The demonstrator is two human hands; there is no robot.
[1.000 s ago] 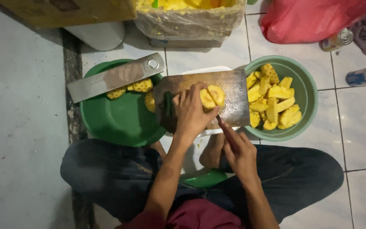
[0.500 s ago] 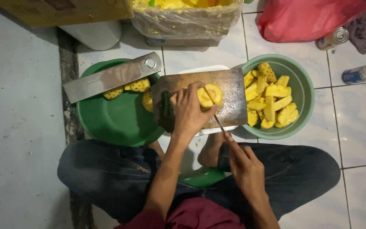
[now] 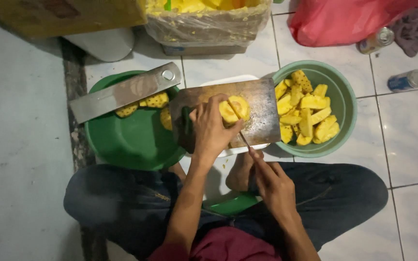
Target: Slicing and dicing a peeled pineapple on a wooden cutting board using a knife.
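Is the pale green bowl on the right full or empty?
Partly full: yellow pineapple chunks cover much of the bowl, piled on its left side, with bare green wall showing on the right.

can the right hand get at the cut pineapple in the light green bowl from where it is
Probably yes. The right hand holds a knife at the cutting board, and the light green bowl sits right beside the board on that side, open-topped, with nothing between. It would need to free its fingers of the knife first.

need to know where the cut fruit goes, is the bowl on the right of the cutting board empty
No, the light green bowl right of the cutting board holds a heap of yellow pineapple pieces.
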